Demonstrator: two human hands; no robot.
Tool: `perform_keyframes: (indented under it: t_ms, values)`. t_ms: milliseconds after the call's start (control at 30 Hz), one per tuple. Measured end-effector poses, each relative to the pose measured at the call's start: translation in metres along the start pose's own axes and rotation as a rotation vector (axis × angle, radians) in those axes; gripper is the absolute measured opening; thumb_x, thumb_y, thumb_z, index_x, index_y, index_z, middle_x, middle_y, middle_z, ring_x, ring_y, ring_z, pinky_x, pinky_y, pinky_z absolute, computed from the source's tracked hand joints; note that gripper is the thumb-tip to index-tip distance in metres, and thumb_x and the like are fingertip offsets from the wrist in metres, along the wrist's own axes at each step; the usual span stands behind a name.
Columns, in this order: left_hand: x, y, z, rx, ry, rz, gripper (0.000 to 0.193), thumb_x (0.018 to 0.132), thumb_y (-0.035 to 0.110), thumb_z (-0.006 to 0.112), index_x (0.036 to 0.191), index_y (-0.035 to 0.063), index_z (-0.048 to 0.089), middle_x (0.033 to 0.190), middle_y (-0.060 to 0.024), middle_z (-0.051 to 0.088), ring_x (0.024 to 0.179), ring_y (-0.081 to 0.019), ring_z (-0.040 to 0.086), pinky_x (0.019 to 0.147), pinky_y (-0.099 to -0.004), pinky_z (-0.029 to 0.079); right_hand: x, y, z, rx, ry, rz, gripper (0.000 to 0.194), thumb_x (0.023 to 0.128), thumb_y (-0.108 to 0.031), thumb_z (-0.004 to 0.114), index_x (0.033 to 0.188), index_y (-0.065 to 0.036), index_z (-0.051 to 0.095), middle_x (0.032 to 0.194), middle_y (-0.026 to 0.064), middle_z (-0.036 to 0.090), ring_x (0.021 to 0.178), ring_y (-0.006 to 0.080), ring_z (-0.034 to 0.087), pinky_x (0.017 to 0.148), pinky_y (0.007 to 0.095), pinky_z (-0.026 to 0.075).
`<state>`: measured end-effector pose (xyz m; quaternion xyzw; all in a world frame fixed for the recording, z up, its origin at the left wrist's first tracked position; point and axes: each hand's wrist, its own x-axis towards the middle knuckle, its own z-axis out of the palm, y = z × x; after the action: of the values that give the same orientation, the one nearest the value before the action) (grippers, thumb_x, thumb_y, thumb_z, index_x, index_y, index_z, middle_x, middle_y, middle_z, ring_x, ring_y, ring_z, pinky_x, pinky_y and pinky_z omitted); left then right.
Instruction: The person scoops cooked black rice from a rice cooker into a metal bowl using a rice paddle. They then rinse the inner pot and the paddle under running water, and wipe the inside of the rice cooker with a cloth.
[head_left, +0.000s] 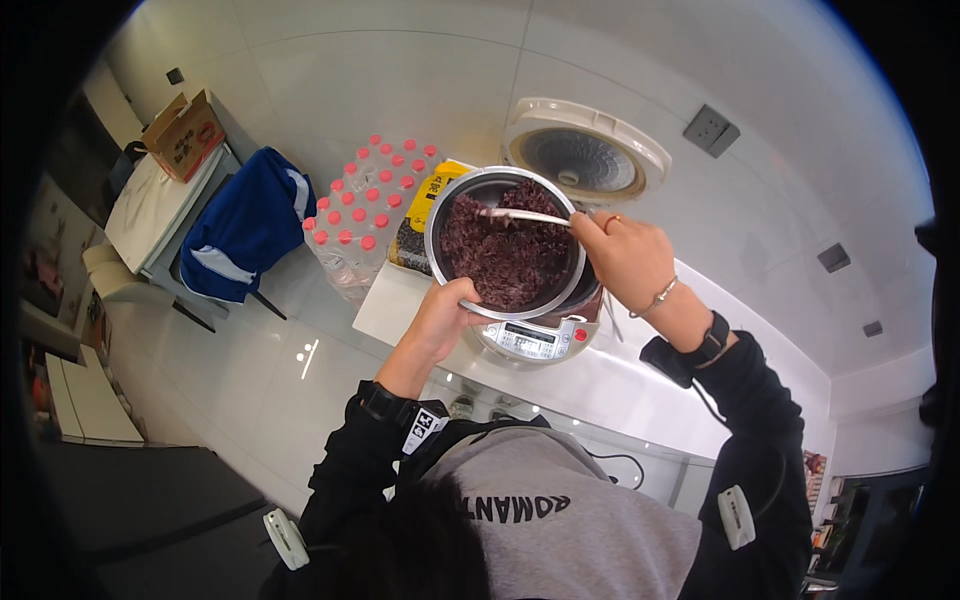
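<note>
My left hand (444, 315) grips the near rim of a round stainless steel bowl (437, 247), thumb over the edge. Dark purple cooked rice (510, 262) fills much of the bowl and is heaped up its sides. In my right hand (628, 251) is the handle of a white rice paddle (529, 217), whose far end meets the rice. Just beneath the bowl stands a rice cooker (525, 346), its front panel of buttons facing me. Its lid (577, 159) is raised behind. The bowl hides most of the cooker's opening.
A yellow and black bag (431, 199) lies left of the bowl on the white counter (645, 382). Beyond it are plastic-wrapped bottles with pink caps (358, 215). Farther left, a blue jacket (247, 225) hangs over a chair by a table (169, 210) with a cardboard box (184, 139).
</note>
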<state>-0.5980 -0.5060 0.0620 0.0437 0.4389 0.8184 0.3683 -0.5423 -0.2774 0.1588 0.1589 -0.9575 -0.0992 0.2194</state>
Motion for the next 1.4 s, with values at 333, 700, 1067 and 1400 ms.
perform_keyframes:
  t_ms: [333,700,1067,1400]
  values:
    - [0.0,-0.006,0.003,0.102,0.078,0.052,0.048,0.073,0.007,0.047,0.119,-0.0068,0.047,0.111,-0.0177,0.059,0.094,-0.0266,0.062,0.078,-0.042,0.056,-0.009,-0.001,0.017,0.219,0.085,0.13,0.007,0.087,-0.018,0.055,0.087,-0.011,0.054,0.069,0.0043,0.055,0.06,0.0238,0.059,0.047,0.0357,0.045]
    - [0.0,-0.012,-0.014,0.092,0.157,0.078,0.045,0.074,0.012,0.047,0.114,-0.0084,0.052,0.108,-0.0179,0.062,0.095,-0.0273,0.063,0.085,-0.0439,0.053,-0.006,0.058,0.018,0.314,-0.146,0.204,0.022,0.091,-0.03,0.049,0.082,-0.011,0.056,0.067,0.0109,0.061,0.064,0.0337,0.06,0.053,0.0436,0.046]
    - [-0.009,-0.022,-0.038,-0.009,0.363,0.209,0.046,0.077,0.013,0.043,0.116,-0.0106,0.049,0.113,-0.0193,0.059,0.101,-0.031,0.061,0.091,-0.0441,0.05,0.01,0.072,0.112,-0.023,-0.744,-0.174,0.016,0.08,-0.019,0.055,0.088,-0.01,0.066,0.076,0.0103,0.068,0.074,0.0285,0.066,0.065,0.039,0.051]
    - [0.009,-0.048,-0.03,-0.149,0.403,0.34,0.045,0.079,0.013,0.042,0.117,-0.0091,0.048,0.117,-0.0192,0.058,0.106,-0.0313,0.058,0.096,-0.046,0.046,0.022,0.066,0.129,0.113,-1.082,-0.157,0.02,0.073,-0.012,0.058,0.086,-0.002,0.07,0.087,0.0185,0.067,0.082,0.0327,0.066,0.072,0.0386,0.052]
